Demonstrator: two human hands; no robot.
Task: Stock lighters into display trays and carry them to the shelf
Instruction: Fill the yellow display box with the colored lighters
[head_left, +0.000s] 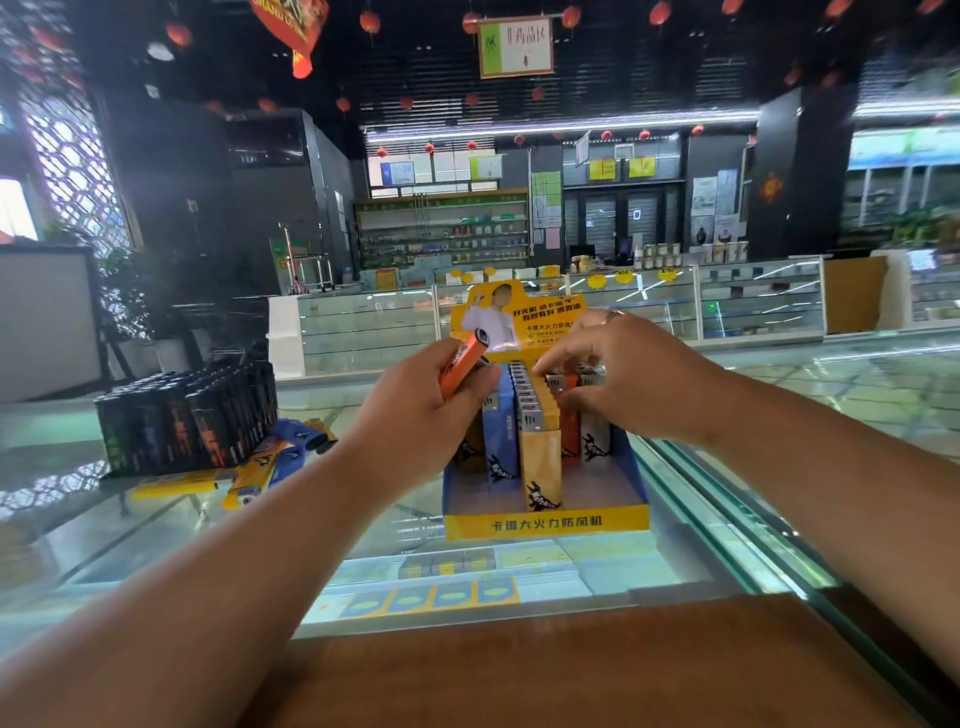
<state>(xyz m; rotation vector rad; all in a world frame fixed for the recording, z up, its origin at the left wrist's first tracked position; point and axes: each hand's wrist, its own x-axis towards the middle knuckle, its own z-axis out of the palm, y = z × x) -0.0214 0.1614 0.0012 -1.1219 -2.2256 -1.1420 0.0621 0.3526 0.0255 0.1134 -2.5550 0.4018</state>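
Observation:
A yellow and blue display tray (545, 521) stands on the glass counter, holding rows of blue, yellow, orange and white lighters (540, 457) upright. My left hand (421, 410) grips an orange lighter (464, 365) just above the tray's left side, tilted up to the right. My right hand (618, 374) hovers over the tray's back right rows, its fingertips pinching the top of an orange lighter (569, 384) standing in the tray.
A tray of black lighters (192, 421) stands on the counter (831, 395) to the left, with loose blue and yellow lighters (275, 457) lying beside it. A brown wooden surface (571, 670) is near me. Glass showcases and shelves fill the shop behind.

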